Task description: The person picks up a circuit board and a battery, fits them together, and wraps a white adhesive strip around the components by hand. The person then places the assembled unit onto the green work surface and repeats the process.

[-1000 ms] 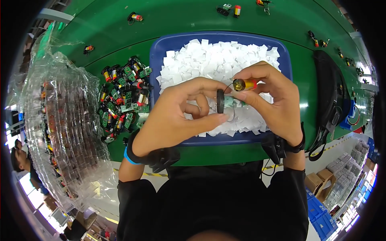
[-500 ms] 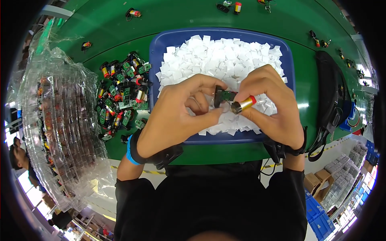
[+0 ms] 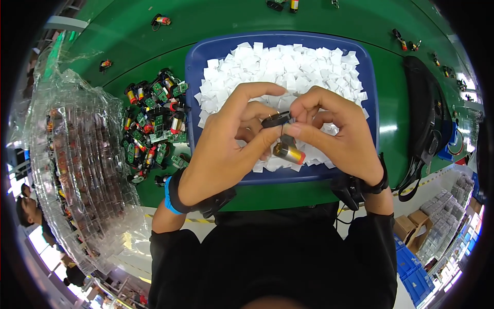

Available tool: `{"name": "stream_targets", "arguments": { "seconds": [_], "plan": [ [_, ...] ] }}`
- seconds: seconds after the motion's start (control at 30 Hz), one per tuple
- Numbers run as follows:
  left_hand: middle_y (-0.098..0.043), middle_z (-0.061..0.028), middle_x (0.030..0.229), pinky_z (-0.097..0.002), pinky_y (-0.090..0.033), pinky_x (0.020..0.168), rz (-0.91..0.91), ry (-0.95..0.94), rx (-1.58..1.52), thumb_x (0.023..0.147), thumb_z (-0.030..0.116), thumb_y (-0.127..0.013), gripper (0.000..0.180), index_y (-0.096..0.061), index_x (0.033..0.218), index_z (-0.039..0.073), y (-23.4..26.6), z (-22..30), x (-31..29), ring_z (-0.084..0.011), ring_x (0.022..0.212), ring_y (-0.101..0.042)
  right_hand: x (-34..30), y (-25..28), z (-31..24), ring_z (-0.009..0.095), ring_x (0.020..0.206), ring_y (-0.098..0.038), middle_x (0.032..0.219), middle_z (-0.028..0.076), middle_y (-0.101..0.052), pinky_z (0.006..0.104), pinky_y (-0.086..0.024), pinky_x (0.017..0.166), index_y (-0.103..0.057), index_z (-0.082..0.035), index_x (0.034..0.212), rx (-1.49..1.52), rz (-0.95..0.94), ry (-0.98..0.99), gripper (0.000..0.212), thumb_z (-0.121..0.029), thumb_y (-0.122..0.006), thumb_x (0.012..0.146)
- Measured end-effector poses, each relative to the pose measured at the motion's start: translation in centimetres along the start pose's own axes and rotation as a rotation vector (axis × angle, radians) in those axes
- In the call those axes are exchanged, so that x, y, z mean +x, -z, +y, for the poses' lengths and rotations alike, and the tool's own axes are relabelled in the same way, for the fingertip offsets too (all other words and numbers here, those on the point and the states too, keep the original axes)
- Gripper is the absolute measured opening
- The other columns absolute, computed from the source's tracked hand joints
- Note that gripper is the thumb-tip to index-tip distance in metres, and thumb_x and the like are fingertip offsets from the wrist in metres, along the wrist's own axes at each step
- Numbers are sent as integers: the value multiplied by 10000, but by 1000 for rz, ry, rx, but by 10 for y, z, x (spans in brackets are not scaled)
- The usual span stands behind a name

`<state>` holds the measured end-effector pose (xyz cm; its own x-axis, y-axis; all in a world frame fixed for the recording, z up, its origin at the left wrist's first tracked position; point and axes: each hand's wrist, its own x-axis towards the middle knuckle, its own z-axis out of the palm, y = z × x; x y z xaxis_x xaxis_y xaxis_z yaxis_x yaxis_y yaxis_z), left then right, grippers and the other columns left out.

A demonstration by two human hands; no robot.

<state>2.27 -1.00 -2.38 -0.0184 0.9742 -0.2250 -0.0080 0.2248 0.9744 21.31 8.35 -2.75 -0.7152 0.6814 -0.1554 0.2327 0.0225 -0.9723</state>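
Above a blue tray (image 3: 374,139) I hold a small electronic assembly. Its black round part (image 3: 276,120) sits between my two hands, and a gold-and-red cylindrical battery (image 3: 289,153) hangs below it. My left hand (image 3: 218,141) is closed on the assembly's left side, with thumb and fingers near the black part and the index finger raised. From the right, my right hand (image 3: 342,131) pinches the assembly by the black part's right end with thumb and fingertips. White paper pieces (image 3: 288,67) fill the tray. The circuit board is mostly hidden.
Left of the tray lies a heap of similar assemblies (image 3: 154,123) with green boards and batteries. Farther left stands a stack of clear plastic trays (image 3: 82,170) in film. A black bag-like item (image 3: 424,113) lies at right. Loose assemblies (image 3: 161,21) dot the green table (image 3: 216,20).
The assembly has been turned: its battery now points down and right, and the black part lies flatter. My right hand's grip has shifted from the battery side to the black part.
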Motion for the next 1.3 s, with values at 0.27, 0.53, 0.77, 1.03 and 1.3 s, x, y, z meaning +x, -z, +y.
{"name": "stream_targets", "arguments": {
  "seconds": [0.27,0.53,0.77,1.03,1.3],
  "plan": [
    [-676,-66,928,-220,-532,593,-45,73,-9,935,3,-654,427,-496,1332,14,1,-1,4,-95,750,-647,1,-2,7,71,675,-592,815,27,-640,206,-456,582,-647,-7,880,-119,90,168,126,-30,-764,837],
    [-663,-77,933,-226,-535,590,-106,51,-67,943,-20,-623,369,-521,1298,-31,1,-4,5,-91,710,-624,-1,-4,10,81,621,-583,780,42,-624,195,-435,537,-647,-12,860,-310,208,431,133,18,-759,795],
    [-642,-87,967,-228,-535,590,-111,-107,-44,955,-35,-584,339,-524,1289,-36,-1,-5,4,-92,732,-624,-1,-3,7,107,690,-604,838,52,-644,227,-469,578,-642,-7,910,-164,146,132,214,-9,-800,766],
    [-630,-62,980,-234,-531,603,25,-65,3,963,-34,-556,251,-556,1211,4,-2,-8,4,-86,785,-622,2,7,5,214,885,-607,984,60,-651,291,-491,701,-633,-40,1033,-435,-14,527,336,-17,-809,748],
    [-647,-49,823,-228,-477,558,180,-443,411,908,-16,-612,265,-574,1157,64,-4,-17,4,-119,645,-629,0,1,3,258,926,-620,987,88,-708,350,-513,750,-651,-49,1033,-292,-6,530,357,-53,-844,733]
  ]
}}
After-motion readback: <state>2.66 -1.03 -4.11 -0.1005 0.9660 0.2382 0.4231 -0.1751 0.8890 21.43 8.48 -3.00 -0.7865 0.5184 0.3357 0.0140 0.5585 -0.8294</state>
